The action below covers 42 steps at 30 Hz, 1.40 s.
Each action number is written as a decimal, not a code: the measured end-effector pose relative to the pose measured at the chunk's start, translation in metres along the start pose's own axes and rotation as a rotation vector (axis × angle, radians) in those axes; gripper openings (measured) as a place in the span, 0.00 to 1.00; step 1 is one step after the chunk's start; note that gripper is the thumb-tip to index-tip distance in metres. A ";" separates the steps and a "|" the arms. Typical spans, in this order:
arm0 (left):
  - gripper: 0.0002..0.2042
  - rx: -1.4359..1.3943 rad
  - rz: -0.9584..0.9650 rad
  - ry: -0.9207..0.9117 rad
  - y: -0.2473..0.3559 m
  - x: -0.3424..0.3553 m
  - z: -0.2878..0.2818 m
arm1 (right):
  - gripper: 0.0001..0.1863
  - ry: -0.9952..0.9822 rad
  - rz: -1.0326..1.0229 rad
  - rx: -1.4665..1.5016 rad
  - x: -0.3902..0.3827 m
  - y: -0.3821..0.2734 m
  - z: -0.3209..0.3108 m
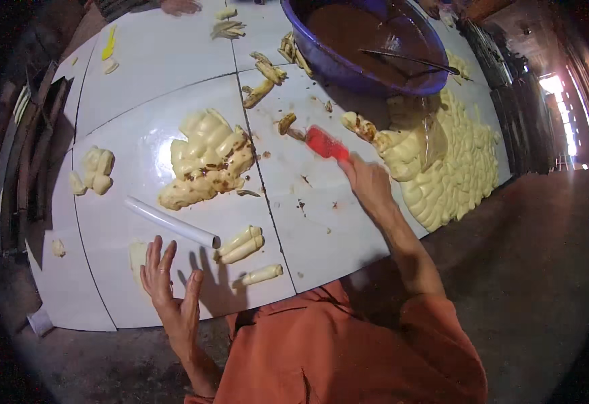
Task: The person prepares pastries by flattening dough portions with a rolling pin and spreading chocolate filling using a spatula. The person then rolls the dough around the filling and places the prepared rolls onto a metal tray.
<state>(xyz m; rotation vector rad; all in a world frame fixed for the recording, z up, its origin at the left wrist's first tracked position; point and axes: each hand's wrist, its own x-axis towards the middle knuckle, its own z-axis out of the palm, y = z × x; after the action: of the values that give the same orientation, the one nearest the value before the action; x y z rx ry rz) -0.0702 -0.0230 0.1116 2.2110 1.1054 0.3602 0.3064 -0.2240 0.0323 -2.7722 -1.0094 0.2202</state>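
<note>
My right hand (370,183) grips a red scraper (324,143), its blade flat on the white tabletop and touching a small brown-smeared scrap (287,125). My left hand (171,279) hangs over the near edge with fingers spread, holding nothing. A white tube (173,221) lies just beyond its fingers. To its right are short pale dough rolls (240,245) and a single roll (258,276). A lumpy heap of pale dough (203,155), smeared brown, sits between my hands, farther back. Right of the scraper spreads a large dimpled sheet of pale dough (452,168).
A purple basin (308,50) of brown paste stands at the far right, a long-handled utensil (409,60) resting in it. Brown-streaked dough pieces (264,77) lie left of it. Small dough balls (95,168) and a yellow strip (110,42) are at left. Another person's hand (180,6) shows at the far edge.
</note>
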 end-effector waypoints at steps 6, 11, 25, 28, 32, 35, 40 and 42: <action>0.27 -0.093 -0.088 0.039 0.010 -0.013 0.015 | 0.18 -0.047 -0.125 0.202 -0.028 0.020 -0.010; 0.28 -0.041 -0.040 0.053 0.015 -0.018 0.023 | 0.18 0.018 -0.251 0.085 0.015 0.004 -0.009; 0.27 -0.044 -0.092 0.028 0.014 -0.035 0.029 | 0.16 0.057 -0.416 0.075 0.003 0.012 -0.013; 0.27 -0.007 -0.006 0.001 0.027 -0.025 0.030 | 0.16 0.247 -0.250 0.059 0.036 0.004 -0.009; 0.29 0.032 0.040 0.002 0.038 -0.024 0.024 | 0.15 0.302 -0.262 0.129 0.020 0.012 -0.023; 0.28 0.007 -0.008 0.013 0.032 -0.031 0.025 | 0.14 0.117 -0.533 0.059 -0.007 0.017 -0.017; 0.27 0.002 -0.038 -0.032 0.026 -0.034 0.028 | 0.14 0.331 -0.254 -0.049 0.039 0.007 -0.004; 0.27 -0.001 -0.024 -0.021 0.030 -0.031 0.027 | 0.15 0.349 -0.234 0.017 0.043 0.008 -0.015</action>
<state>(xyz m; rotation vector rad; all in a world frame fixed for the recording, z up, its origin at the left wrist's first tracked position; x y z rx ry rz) -0.0572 -0.0723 0.1113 2.1944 1.1186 0.3260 0.3471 -0.2041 0.0414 -2.5225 -1.2082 -0.2752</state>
